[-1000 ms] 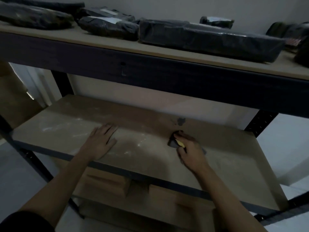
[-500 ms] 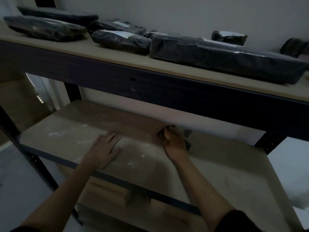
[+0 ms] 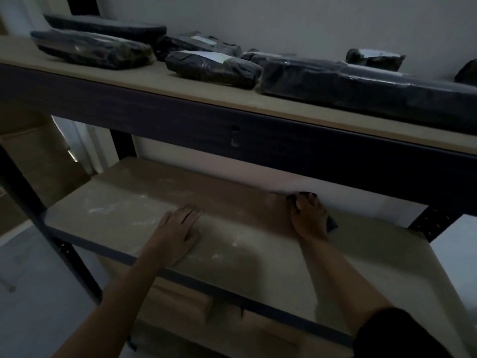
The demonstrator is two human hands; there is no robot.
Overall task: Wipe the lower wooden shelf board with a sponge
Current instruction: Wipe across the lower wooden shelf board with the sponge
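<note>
The lower wooden shelf board (image 3: 258, 257) is pale brown with whitish dust smears on its left and middle. My right hand (image 3: 308, 218) presses a dark sponge (image 3: 331, 223) onto the board at its back edge, close to the white wall. Most of the sponge is hidden under the hand; dark corners show at the fingertips and to the hand's right. My left hand (image 3: 178, 231) lies flat on the board with fingers spread, left of the right hand and nearer the front edge.
The upper shelf (image 3: 180, 81) hangs over the board with a dark metal beam (image 3: 232, 135) and carries several black wrapped parcels (image 3: 211, 68). Dark metal uprights stand at left (image 3: 23, 197) and right (image 3: 428, 223). Cardboard boxes (image 3: 180, 301) sit below the board.
My right hand has slid the sponge from the board's middle back to the wall edge. The left hand stays flat in place. The view has tilted up a little.
</note>
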